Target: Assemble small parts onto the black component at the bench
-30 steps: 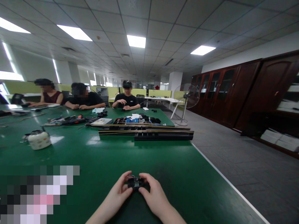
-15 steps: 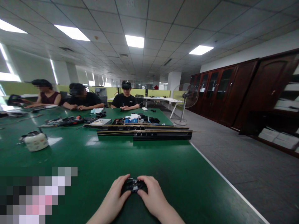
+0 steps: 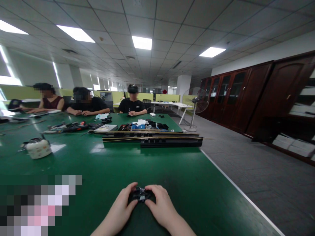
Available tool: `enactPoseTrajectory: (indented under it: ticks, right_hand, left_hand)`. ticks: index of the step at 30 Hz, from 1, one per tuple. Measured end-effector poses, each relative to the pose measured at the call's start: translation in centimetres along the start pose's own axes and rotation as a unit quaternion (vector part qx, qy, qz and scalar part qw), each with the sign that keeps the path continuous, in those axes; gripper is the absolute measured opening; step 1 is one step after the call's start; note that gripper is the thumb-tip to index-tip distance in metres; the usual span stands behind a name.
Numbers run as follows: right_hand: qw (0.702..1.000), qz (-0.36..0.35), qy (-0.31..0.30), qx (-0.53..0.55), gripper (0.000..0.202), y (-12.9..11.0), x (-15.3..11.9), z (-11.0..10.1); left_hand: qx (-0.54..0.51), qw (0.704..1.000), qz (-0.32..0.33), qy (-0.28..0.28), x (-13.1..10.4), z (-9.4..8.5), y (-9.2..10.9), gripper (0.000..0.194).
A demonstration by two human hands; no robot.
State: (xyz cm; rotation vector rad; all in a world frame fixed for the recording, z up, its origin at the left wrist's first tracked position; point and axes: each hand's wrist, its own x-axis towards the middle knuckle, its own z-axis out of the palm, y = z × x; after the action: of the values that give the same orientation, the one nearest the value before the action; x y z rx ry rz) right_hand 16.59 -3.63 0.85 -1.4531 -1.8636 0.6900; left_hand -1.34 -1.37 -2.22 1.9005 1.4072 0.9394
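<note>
A small black device with silvery and pale parts [image 3: 142, 194] sits between my two hands near the front of the green table [image 3: 172, 173]; its exact kind is too small to tell. My left hand [image 3: 126, 200] grips its left end, thumb at the near side and fingers curled at the far side. Round the right end, my right hand [image 3: 158, 201] holds it the same way. My fingers partly cover both ends of the device.
Black rails [image 3: 172, 142] with thin brass-coloured rods lie across the table ahead. A cream pot [image 3: 38, 149] stands at left. Tools [image 3: 66, 127] and a box [image 3: 105, 128] lie farther back. Several people sit beyond. A fan [image 3: 195, 100] stands right of the table.
</note>
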Motion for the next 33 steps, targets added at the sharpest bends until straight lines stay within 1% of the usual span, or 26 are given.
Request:
enactPoseTrajectory:
  ticks: [4,9,15,20,28,33]
  right_hand:
    - [1.0,0.001,0.003,0.003,0.034,-0.07,0.0,-0.06]
    - [1.0,-0.007,0.008,0.004,0.033,0.02,0.03,0.12]
    - [1.0,-0.007,0.009,0.004,0.032,0.08,0.07,0.13]
    - [1.0,-0.003,0.005,0.007,0.032,-0.06,0.03,-0.04]
    - [1.0,0.004,0.001,-0.003,0.032,-0.21,0.06,-0.06]
    - [1.0,0.001,0.002,-0.004,0.033,-0.27,-0.02,-0.14]
  left_hand:
    - [0.003,1.0,-0.002,0.003,-0.04,-0.04,0.07,0.044]
    - [0.007,1.0,0.018,0.01,-0.12,-0.09,0.12,0.038]
    - [0.01,1.0,0.014,0.0,-0.1,-0.4,0.67,0.036]
    - [0.023,1.0,0.004,-0.016,-0.13,-0.51,0.92,0.036]
    - [0.017,1.0,0.006,-0.009,-0.21,-0.23,0.47,0.047]
    - [0.02,1.0,0.017,-0.009,-0.22,-0.32,0.6,0.041]
